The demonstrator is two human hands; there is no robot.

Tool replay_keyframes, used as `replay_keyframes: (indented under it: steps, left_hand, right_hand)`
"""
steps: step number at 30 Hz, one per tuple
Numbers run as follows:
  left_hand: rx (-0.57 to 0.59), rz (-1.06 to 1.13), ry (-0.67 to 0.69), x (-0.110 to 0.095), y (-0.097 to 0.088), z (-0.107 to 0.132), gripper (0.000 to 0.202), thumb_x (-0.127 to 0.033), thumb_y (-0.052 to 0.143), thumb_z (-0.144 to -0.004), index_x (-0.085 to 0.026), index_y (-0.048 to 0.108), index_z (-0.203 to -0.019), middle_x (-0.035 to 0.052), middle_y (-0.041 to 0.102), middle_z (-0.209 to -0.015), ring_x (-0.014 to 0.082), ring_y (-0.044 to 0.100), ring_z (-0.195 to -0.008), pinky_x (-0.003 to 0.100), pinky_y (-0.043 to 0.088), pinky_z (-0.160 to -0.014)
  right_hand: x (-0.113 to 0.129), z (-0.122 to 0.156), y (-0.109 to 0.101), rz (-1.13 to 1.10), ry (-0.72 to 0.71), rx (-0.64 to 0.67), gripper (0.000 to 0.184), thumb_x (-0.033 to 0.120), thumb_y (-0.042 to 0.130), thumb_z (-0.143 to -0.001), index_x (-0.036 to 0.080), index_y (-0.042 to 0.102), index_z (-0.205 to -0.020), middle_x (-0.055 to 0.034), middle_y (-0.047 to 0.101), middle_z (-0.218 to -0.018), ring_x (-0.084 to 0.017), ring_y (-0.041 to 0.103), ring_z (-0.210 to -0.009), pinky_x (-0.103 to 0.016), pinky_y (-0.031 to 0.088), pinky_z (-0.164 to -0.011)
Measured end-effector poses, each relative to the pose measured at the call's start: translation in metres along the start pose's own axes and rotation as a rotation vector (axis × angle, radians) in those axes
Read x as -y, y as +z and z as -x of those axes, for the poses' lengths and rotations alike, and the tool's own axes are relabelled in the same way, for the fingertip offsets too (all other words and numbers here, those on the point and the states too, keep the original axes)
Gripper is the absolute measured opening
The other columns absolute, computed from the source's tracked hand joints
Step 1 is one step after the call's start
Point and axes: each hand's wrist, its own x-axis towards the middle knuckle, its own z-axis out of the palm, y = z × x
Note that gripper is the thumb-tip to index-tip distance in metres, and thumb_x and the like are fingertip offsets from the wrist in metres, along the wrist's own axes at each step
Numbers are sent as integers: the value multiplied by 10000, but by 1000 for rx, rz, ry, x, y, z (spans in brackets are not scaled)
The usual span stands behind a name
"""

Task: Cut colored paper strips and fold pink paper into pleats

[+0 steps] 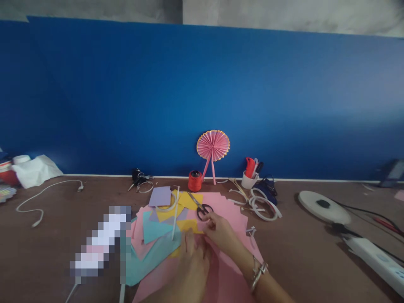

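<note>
My left hand (193, 263) lies over the pink paper sheets (232, 261) with its fingers stretched forward, the tips at the edge of a yellow paper piece (187, 226). Close beside it, my right hand (219, 233) has its thumb and fingers drawn together; what they pinch, if anything, is hidden. Just beyond those fingertips are the black handles of scissors (203, 209), the blades pointing away to the left. Teal paper (154, 254), a purple paper piece (160, 196) and a white strip (175, 216) lie on the pile to the left.
A pink pleated paper fan (213, 146) leans against the blue panel (142, 92), beside a red thread spool (195, 181). A white cup (249, 181) holds pens. White coils (263, 206), a round white device (323, 207) and a power strip (378, 261) lie right; keys (139, 179) and a cable (38, 195) left.
</note>
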Motion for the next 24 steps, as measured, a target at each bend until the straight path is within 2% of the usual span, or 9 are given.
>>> replay_keyframes:
  steps: [3,6,11,16,20,24]
  left_hand:
    - [66,73,28,4,2,-1,521,-306,504,-799,-181,527,-1304,152,537,-1309,437,393,-1233,677,221,-991]
    - [104,119,-5,5,1,-3,525,-290,519,-793,-187,519,-1308,168,542,-1291,461,394,-1227,689,268,-946]
    - [185,158,14,8,-12,-3,579,-325,542,-778,-160,482,-1330,175,508,-1318,489,359,-1241,703,264,-947]
    - [148,168,-15,12,-25,1,502,-272,479,-830,-186,491,-1324,149,497,-1340,470,327,-1272,732,212,-973]
    - [130,148,-25,8,-10,2,519,-293,508,-809,-200,501,-1320,129,475,-1379,477,328,-1267,756,162,-983]
    - [123,113,-39,4,11,2,728,-379,636,-691,-191,443,-1367,150,414,-1426,556,261,-1263,792,129,-956]
  right_hand:
    - [-2,-1,2,49,6,4,295,50,505,-654,168,620,-898,30,568,-618,-132,539,-613,-202,364,-558]
    - [-2,-1,3,85,5,1,315,51,504,-661,172,626,-926,15,609,-654,-133,561,-624,-198,364,-561]
    - [-4,0,5,138,-29,-13,350,53,500,-662,187,630,-958,1,662,-713,-136,587,-646,-196,361,-565]
    - [-6,-1,5,124,-55,-14,316,78,509,-688,188,632,-957,-6,682,-751,-136,603,-667,-195,377,-591]
    - [-4,0,4,150,-68,-29,321,61,500,-685,183,633,-951,3,658,-703,-132,583,-636,-196,363,-571]
    - [-1,3,3,132,-58,-29,335,48,487,-674,183,634,-944,12,633,-672,-131,571,-624,-198,359,-561]
